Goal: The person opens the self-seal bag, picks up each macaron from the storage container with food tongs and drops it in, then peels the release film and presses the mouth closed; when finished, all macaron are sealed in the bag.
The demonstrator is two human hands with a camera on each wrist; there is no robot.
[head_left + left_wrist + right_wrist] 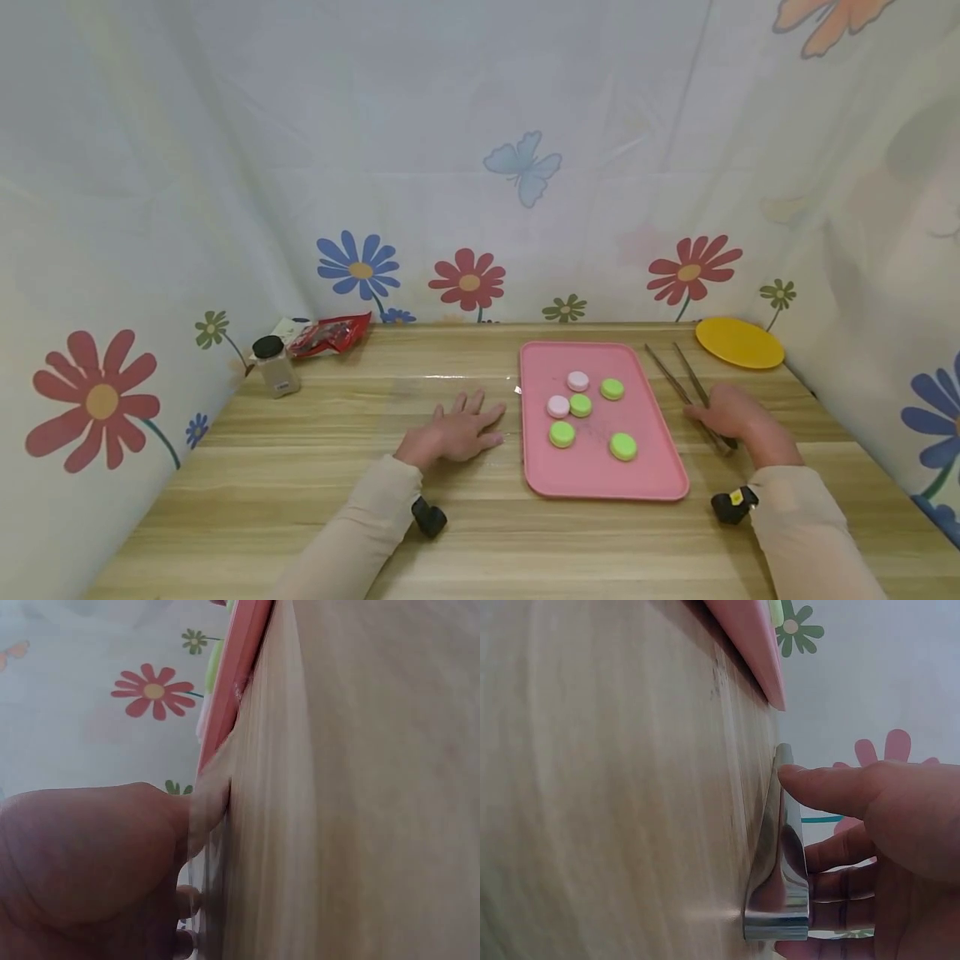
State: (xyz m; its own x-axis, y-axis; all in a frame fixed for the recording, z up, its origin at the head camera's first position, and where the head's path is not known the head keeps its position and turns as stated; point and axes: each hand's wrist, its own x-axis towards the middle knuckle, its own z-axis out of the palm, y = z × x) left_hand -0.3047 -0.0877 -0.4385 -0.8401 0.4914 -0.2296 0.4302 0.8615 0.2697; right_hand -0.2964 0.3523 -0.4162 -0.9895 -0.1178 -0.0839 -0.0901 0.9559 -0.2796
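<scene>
My left hand (457, 429) rests palm down on the wooden table, fingers spread, just left of a pink tray (600, 479). Its thumb touches the tabletop in the left wrist view. On the tray lie several green macarons (623, 447) and two pale pink macarons (577, 381). To the tray's right, my right hand (738, 421) holds metal tongs (776, 900) near their closed end, thumb on one side and fingers on the other. The tongs' two arms (663, 367) lie spread, pointing toward the back of the table.
A yellow plate (738, 343) sits at the back right. At the back left stand a jar with a black lid (276, 367) and a red packet (330, 335). Flower-printed curtains (420, 167) close in the back and sides. Clear film glints near the left hand.
</scene>
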